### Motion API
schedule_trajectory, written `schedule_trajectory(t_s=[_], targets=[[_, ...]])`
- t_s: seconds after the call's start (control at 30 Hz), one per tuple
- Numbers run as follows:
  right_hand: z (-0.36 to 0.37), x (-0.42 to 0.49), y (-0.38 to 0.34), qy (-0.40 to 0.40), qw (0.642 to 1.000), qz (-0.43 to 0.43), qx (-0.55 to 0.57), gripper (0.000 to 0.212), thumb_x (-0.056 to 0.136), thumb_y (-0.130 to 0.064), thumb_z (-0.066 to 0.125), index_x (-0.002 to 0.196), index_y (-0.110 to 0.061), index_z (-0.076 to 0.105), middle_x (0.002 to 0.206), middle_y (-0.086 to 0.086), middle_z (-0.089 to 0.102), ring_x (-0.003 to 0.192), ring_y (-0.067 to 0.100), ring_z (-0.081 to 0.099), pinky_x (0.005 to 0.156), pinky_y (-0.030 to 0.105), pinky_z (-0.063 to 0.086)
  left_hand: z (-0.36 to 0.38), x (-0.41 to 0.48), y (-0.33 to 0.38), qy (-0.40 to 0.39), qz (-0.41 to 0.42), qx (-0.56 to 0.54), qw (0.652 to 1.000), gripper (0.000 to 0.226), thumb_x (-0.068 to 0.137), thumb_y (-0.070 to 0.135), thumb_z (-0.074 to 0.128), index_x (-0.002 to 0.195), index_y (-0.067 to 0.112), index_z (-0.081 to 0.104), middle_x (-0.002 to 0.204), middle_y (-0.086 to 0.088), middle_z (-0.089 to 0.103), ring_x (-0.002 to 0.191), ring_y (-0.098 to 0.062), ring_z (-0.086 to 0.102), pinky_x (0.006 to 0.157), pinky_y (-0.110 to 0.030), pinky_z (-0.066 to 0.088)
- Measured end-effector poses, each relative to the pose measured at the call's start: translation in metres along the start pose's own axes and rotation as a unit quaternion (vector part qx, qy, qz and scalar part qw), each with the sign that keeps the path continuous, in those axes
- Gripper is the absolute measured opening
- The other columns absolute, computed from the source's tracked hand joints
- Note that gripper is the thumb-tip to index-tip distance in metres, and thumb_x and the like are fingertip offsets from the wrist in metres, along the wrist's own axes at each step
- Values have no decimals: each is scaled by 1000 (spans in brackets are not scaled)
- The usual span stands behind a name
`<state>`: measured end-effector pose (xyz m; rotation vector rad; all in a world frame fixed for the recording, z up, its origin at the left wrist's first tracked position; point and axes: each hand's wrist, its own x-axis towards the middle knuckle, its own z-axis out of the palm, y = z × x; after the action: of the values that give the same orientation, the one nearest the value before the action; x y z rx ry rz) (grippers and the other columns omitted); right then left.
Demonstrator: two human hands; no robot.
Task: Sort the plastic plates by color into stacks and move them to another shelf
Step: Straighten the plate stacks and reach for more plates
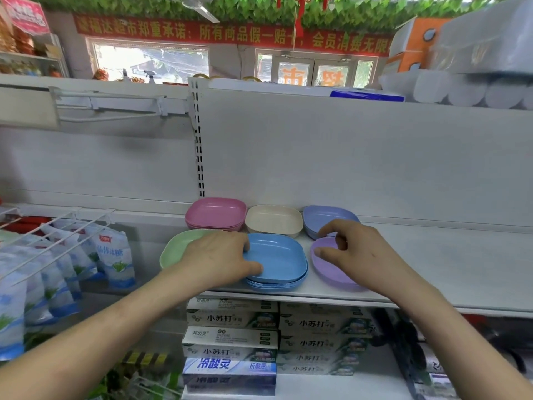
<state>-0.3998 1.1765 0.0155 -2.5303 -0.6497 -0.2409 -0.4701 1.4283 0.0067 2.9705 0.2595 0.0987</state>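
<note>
Plates in six colours sit in two rows on the left part of a white shelf [432, 269].

Nearest, under that shelf, toothpaste boxes [230, 321] are piled. Most read 小苏打, and a blue box [229, 368] reads 冷酸灵 and 抗敏感. To the left, white-and-blue bags [114, 255] hang from wire hooks [43, 241]; their print is too blurred to read.

In the front row a green plate [176, 246] lies at the left, a blue stack [277, 264] in the middle and a purple plate [331, 269] at the right. The left hand [219, 258] covers part of the green plate and grips the blue stack's left edge, fingers curled over the rim and thumb pressed on the near rim. The right hand [354, 246] is over the purple plate, fingers bent and spread from the thumb. The thumb tip is at that plate's left rim. Whether the hand grips anything cannot be told.

In the back row a pink stack [215, 212], a cream plate [274, 219] and a lilac-blue stack [323, 216] stand against the white back panel [346, 154]. A slotted upright [199, 140] rises behind the pink stack.

On top of the unit are paper rolls [461, 90], a blue pack [366, 95] and an orange box [415, 44].

Beyond are windows [150, 63], one pane bearing an orange 市. Above them a red banner [230, 33] reads in yellow 超市郑重承诺:所有商品假一赔, then 会员消费无限. Green leaves [259, 7] line the ceiling.
</note>
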Motion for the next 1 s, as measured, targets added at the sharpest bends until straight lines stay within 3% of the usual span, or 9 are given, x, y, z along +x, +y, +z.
schedule_trajectory(t_s=[0.17,0.3,0.43,0.57,0.67,1.0], targets=[[5,-2,-1,6,1000,-19,0,30,92,-40,70,119,-29,66,79,-11,56,72,2,54,60,16,35,13,2,-6,22,24,2,999,55,84,73,51,123,37,65,117,9,65,107,-16,59,88,-39,54],[11,-7,1,0,999,-47,9,34,92,-50,66,122,-34,65,91,-13,57,85,3,56,74,23,45,24,-6,-20,79,60,-9,995,65,89,81,35,135,40,56,119,11,54,113,-11,49,92,-34,49],[19,-9,1,-24,995,-93,9,61,90,-62,62,142,-32,53,118,-16,55,111,1,53,98,26,45,25,-17,-29,94,95,1,991,93,81,93,18,151,36,40,133,13,47,124,-10,42,104,-36,42],[26,-9,-2,-56,991,-118,-25,88,85,-76,56,156,-29,36,149,-13,44,136,7,41,114,31,35,25,-20,-30,63,118,37,990,105,74,100,21,155,35,32,157,14,34,144,-9,29,116,-40,31],[30,-9,-2,-71,987,-141,-27,84,84,-80,56,154,-37,37,150,-16,45,136,3,39,115,33,35,24,-19,-30,57,131,47,989,107,73,101,24,157,35,28,161,15,29,148,-8,24,119,-40,25],[34,-6,-2,-54,988,-135,-43,84,83,-80,57,150,-30,47,144,-15,51,131,5,45,113,33,37,20,-6,-32,37,144,37,988,103,76,96,34,159,37,22,164,17,23,150,-6,19,120,-37,18]])
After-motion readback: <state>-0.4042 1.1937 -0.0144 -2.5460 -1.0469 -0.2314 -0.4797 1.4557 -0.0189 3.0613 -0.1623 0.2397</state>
